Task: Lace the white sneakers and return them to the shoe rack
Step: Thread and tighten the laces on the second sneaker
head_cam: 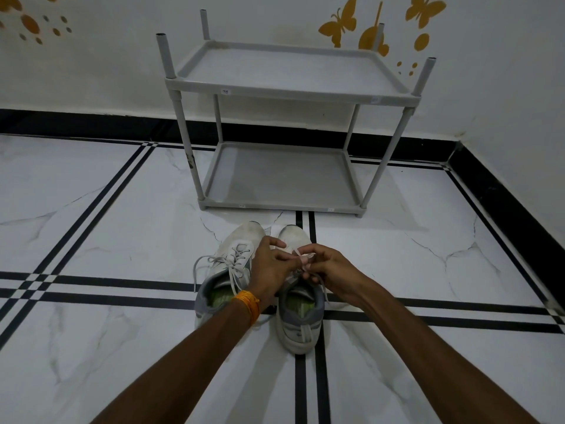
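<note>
Two white sneakers stand side by side on the floor, toes pointing away from me. The left sneaker (227, 272) has its lace threaded, with loose ends trailing to the left. Over the right sneaker (301, 316) both my hands meet. My left hand (270, 266) pinches one end of the right sneaker's lace (321, 287), and my right hand (328, 266) pinches the other end above the eyelets. The hands hide most of that shoe's tongue. Beyond the shoes stands the grey two-tier shoe rack (284, 87), both shelves bare.
The floor is white marble tile (107, 347) with black inlay lines. A white wall with orange butterfly decals (339, 24) and a black skirting runs behind the rack. Another wall closes the right side.
</note>
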A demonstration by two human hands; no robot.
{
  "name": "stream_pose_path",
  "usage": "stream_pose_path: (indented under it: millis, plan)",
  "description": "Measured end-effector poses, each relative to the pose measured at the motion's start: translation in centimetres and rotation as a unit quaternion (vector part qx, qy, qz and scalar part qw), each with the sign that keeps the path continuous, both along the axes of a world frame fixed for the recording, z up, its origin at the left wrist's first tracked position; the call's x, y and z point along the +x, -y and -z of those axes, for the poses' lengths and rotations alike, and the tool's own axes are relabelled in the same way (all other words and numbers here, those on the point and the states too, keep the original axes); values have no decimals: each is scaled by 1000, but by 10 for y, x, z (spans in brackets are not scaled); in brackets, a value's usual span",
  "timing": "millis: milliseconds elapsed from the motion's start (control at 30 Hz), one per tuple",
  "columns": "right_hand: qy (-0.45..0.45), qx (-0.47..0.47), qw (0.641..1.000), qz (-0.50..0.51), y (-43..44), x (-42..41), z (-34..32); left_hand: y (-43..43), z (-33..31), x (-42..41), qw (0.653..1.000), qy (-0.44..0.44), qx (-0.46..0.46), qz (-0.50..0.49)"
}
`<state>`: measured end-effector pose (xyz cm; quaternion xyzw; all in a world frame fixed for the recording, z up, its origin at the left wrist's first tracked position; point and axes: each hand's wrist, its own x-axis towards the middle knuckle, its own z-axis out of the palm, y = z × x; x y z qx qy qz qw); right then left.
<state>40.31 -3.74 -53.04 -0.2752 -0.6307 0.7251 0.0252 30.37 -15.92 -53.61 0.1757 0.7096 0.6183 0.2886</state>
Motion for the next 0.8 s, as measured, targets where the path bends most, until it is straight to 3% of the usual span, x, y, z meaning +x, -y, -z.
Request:
stream_pose_path:
  millis: [67,200,300,500,633,800]
  plan:
    - [3,8,1000,-6,1,-1,-2,0,0,-3,998,42,-16,43]
    - [8,46,999,-26,2,-1,-4,-2,3,-10,990,-17,-4,137]
    - [9,85,996,-25,7,0,-6,-2,8,-8,993,-37,-10,113]
    - [-24,90,992,80,21,8,1,-2,19,0,996,-81,-18,28]
    - [-18,209,971,115,29,9,6,-3,19,5,990,-136,-44,9]
    - [-32,410,904,115,33,8,10,0,13,2,976,-214,-37,26]
